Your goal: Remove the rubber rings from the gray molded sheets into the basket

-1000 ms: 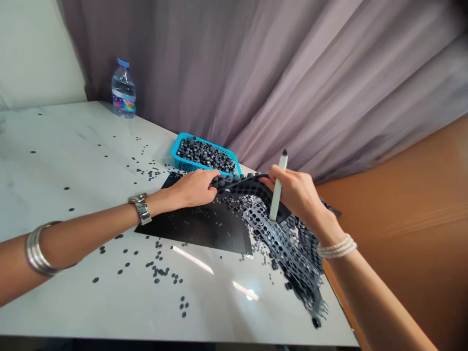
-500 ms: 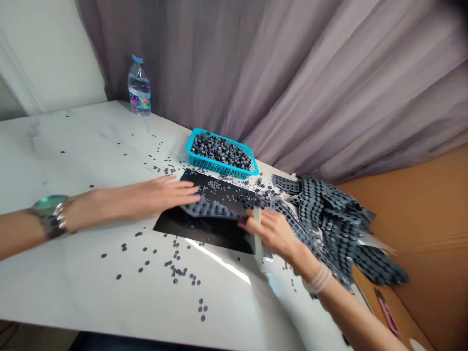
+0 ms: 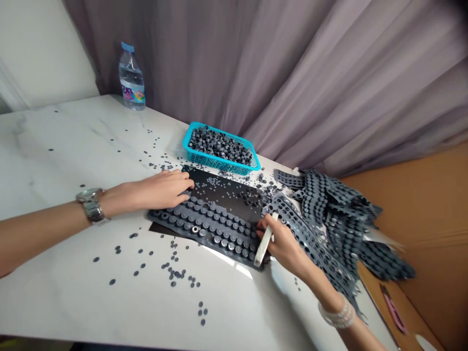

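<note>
A dark grey rubber sheet with rows of round raised studs (image 3: 215, 226) lies across a black board (image 3: 228, 197) on the table. My left hand (image 3: 163, 191) rests at the sheet's upper left edge, fingers slightly bent and thumb apart. At the sheet's right end, my right hand (image 3: 280, 239) is closed around a flat whitish stick (image 3: 266, 240) that slants down over the corner. Its fingertips are near or touching the sheet; the exact contact is hidden. One stud near the sheet's front shows a pale ring. Small grey discs and loose studs are scattered on the board's far part.
A blue basket (image 3: 224, 163) full of small dark studs stands behind the board. Punched rubber sheets (image 3: 329, 214) are heaped at right, beside a pink-handled cutter (image 3: 393, 308). A water bottle (image 3: 132, 80) stands at the back left. Loose grey discs (image 3: 173, 275) dot the white table (image 3: 73, 292).
The studded sheet was partly lifted and blurred; now it lies flat, nearer me, covering the board's front. My left fingers were stretched and are now more bent. My right hand has shifted slightly right.
</note>
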Motion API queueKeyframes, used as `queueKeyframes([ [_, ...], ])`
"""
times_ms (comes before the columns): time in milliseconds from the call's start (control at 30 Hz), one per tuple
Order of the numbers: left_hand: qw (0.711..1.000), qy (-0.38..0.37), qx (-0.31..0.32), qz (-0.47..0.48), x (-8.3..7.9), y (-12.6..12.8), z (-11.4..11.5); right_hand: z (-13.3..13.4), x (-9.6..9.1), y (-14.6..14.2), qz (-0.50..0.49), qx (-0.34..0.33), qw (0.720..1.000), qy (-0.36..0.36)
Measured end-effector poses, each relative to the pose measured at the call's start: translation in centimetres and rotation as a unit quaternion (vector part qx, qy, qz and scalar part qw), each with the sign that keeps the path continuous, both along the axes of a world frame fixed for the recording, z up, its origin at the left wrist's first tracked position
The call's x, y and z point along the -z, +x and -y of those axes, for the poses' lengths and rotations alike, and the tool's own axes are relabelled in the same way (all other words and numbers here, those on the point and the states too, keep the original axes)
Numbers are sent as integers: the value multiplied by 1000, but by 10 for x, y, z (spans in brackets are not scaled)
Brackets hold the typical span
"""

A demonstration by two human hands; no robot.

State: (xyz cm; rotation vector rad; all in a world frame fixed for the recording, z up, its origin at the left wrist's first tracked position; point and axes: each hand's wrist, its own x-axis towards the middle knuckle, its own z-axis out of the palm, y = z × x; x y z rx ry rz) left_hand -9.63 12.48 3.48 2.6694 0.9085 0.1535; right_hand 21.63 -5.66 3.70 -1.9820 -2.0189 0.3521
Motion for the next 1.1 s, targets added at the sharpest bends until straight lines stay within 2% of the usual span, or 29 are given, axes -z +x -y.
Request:
queueKeyframes([
  [100,1000,-23,5,6,4,-2,-7,-1,-4,-1,-17,0,1000,8],
  [267,1000,0,-22,7,-6,-6,-6,-26,-1,-1,-20,2,998,52],
  [400,994,93,-50,-38,-18,-5,-6,-49,1,-3,-56,17,994,88],
  [533,969,213,-100,-69,-28,4,1,-48,-9,-6,-133,79,974,167],
  [600,961,256,-92,-50,-30,14,15,-38,-15,-7,-215,108,951,195],
  [667,962,269,-40,-4,-28,29,39,-24,-17,-9,-268,116,936,197],
  [800,967,216,117,69,-8,63,108,6,-9,-14,-228,113,949,184],
  [867,963,209,154,70,4,76,139,19,-2,-17,-210,88,954,194],
  [967,952,246,158,85,16,88,167,35,6,-21,-147,51,960,234],
  [1100,951,266,138,80,27,94,172,47,14,-25,-26,-8,953,302],
])
